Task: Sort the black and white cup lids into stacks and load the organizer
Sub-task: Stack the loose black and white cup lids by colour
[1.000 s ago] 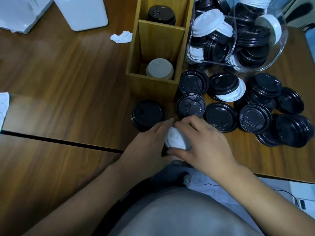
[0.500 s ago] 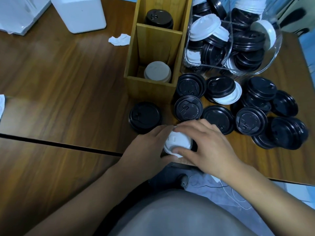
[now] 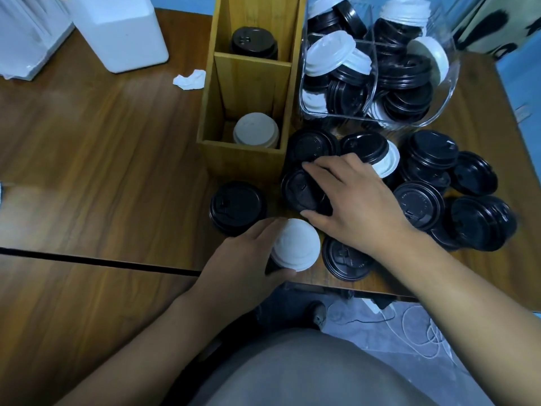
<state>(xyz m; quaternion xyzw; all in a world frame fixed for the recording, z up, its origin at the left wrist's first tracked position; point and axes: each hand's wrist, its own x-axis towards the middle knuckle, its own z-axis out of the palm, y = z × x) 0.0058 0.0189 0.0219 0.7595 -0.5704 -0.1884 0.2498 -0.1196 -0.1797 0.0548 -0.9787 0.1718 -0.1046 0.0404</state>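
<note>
our left hand (image 3: pixel 248 253) grips white lid (image 3: pixel 297 244) at near edge of table (image 3: pixel 102 142), thumb and fingers clamped on its rim. our right hand (image 3: pixel 354 203) spans black lid (image 3: pixel 301 191) just beside organizer (image 3: pixel 248 77), thumb on near rim, fingers curled over far rim. loose black lids (image 3: pixel 468 218) piled right.

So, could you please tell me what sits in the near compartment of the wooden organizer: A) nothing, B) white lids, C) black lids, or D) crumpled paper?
B: white lids stand stacked in the wooden organizer's near compartment, while black lids sit in the far one.
</note>
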